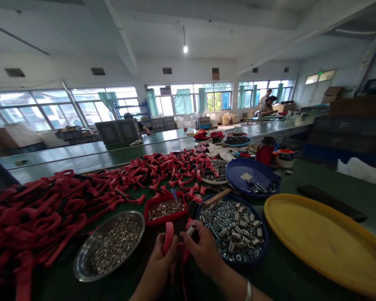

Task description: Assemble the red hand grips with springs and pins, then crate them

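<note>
My left hand (162, 260) grips a red fabric strap (168, 237) upright at the bottom middle of the view. My right hand (200, 247) pinches a small metal coil (191, 229) close to that strap, and the fingers hide part of it. A blue tray (207, 209) of steel nuts and coils lies just right of my right hand. To the left, a steel plate (81, 259) holds small metal rings. Beyond my hands, a red tray (147, 209) holds metal pieces. A large heap of red straps (50, 209) spreads across the left.
A wooden-handled hammer (216, 198) rests on the blue tray's rim. A yellow tray (322, 238) and a blue plate (252, 177) sit to the right. Long green workbenches run back through the room, with a co-worker (268, 105) at the far end.
</note>
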Demonstrator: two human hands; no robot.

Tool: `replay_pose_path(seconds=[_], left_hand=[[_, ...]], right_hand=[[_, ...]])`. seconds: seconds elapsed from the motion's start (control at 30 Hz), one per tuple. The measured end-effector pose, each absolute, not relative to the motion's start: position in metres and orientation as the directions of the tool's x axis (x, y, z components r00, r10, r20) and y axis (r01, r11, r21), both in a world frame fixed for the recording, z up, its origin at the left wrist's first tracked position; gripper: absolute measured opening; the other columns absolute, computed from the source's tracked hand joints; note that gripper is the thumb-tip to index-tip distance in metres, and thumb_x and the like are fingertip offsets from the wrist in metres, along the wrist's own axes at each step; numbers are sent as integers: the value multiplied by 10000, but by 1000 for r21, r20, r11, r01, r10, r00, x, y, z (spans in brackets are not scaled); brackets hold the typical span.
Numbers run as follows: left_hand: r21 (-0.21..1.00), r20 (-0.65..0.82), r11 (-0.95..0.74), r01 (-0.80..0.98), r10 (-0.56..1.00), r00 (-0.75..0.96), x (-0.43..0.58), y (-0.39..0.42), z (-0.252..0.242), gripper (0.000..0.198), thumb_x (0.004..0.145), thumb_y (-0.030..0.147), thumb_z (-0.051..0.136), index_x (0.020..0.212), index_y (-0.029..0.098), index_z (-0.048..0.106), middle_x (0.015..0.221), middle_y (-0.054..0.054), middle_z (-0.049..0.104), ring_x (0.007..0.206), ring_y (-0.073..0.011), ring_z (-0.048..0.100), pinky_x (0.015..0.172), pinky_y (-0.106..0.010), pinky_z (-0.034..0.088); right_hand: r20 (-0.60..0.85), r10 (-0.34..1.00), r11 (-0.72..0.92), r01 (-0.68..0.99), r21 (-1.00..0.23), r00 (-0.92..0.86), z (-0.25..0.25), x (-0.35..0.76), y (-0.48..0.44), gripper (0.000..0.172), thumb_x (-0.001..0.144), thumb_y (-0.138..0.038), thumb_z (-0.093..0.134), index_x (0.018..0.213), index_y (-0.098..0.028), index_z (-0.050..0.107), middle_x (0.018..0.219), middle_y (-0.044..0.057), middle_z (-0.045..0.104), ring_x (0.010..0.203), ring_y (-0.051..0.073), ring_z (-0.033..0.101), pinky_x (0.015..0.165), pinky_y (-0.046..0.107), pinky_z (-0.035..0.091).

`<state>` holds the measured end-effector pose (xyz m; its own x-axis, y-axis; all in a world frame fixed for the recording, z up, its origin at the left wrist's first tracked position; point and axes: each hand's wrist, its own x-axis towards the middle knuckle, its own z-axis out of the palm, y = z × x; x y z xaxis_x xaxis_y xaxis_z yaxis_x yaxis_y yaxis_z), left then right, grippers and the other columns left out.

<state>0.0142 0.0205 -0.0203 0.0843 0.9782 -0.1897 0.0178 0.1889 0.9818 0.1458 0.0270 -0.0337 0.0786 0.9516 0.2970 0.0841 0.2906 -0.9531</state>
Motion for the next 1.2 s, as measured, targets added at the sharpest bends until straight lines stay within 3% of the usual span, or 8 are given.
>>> replay_pose_path(seconds=[0.13,0.23,0.33,0.5,0.63,0.83,0.97,1.2], left_hand=[[997,-32,30,72,999,33,-4,10,-26,443,714,539,565,947,168,497,732,6,547,660,-131,556,598,-234,461],[1000,25,-26,-16,999,-25,-12,4,-23,455,749,507,548,1047,175,459,706,22,538,635,-120,545,641,-253,459],[971,-86,95,-219,995,46,-14,-1,-21,533,775,484,537,1199,216,357,746,11,571,566,-101,544,594,-246,448],[823,-339,349,-448,935,105,-5,-6,-25,527,739,580,512,1050,154,511,645,8,547,491,-78,506,430,-164,336],[901,-265,231,-367,963,-45,2,-10,-23,612,688,644,512,1100,192,518,575,53,504,473,-67,482,460,-164,356],[957,-238,229,-178,971,-33,-2,-16,-19,597,739,664,400,910,127,598,418,50,462,364,-70,397,385,-173,310],[979,-100,84,-188,992,-75,-1,-21,-18,531,742,553,526,1103,164,559,735,-14,642,706,-126,587,675,-201,447],[998,13,-11,-67,999,36,-9,-27,-26,428,798,482,499,1094,185,579,1033,-68,623,1013,-206,536,923,-304,381]], right_hand=[[306,952,304,149,-941,-4,-28,144,15,226,796,-376,534,708,-181,464,612,-38,464,571,106,444,539,221,371],[303,953,300,179,-937,-15,-25,142,11,227,805,-388,525,729,-181,470,607,-36,472,559,111,458,540,229,376],[302,953,303,181,-936,-32,-23,139,9,237,814,-401,515,731,-183,471,609,-33,479,554,115,468,540,231,383],[311,945,327,210,-922,-106,-24,129,1,225,830,-391,501,743,-185,472,603,-34,480,543,112,459,525,222,376],[289,951,307,223,-925,-110,-25,124,-3,223,839,-396,484,764,-186,472,598,-38,472,532,112,456,512,222,375],[355,934,353,301,-886,-50,-19,126,-4,214,839,-390,478,766,-189,469,567,-47,466,491,109,446,479,219,366],[423,902,422,369,-828,-84,-18,126,-12,183,845,-358,473,776,-188,471,593,-34,500,509,113,477,497,220,380],[382,896,443,449,-776,-225,-17,126,-13,216,861,-372,434,774,-184,491,635,-5,531,562,133,504,540,243,398]])
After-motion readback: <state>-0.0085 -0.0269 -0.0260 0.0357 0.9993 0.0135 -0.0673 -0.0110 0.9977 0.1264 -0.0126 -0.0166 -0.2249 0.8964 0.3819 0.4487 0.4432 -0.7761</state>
